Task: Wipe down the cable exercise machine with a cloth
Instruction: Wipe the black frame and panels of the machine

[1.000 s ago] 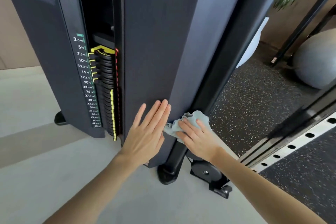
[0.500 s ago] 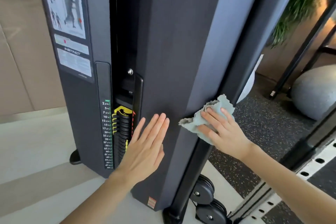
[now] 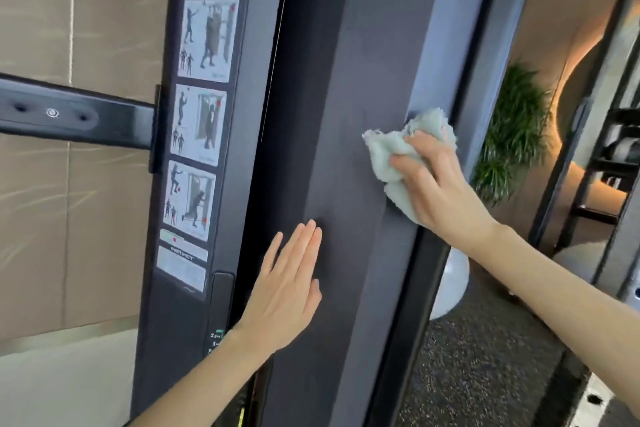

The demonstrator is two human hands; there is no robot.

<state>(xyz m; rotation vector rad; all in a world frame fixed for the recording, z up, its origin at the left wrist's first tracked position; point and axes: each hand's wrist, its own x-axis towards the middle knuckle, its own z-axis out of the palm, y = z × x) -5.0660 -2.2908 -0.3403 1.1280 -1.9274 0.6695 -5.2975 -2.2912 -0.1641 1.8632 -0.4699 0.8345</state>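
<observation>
Soft, light cloth, likely best held wadded: bunched in curled right hand, centre right, on machine panel; left hand flat, lower centre.

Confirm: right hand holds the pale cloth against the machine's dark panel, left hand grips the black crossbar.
Not the left hand: it lies flat, fingers straight, on the dark panel, clear of the black crossbar. The right hand does hold the pale cloth against that panel. The head view shows this.
</observation>
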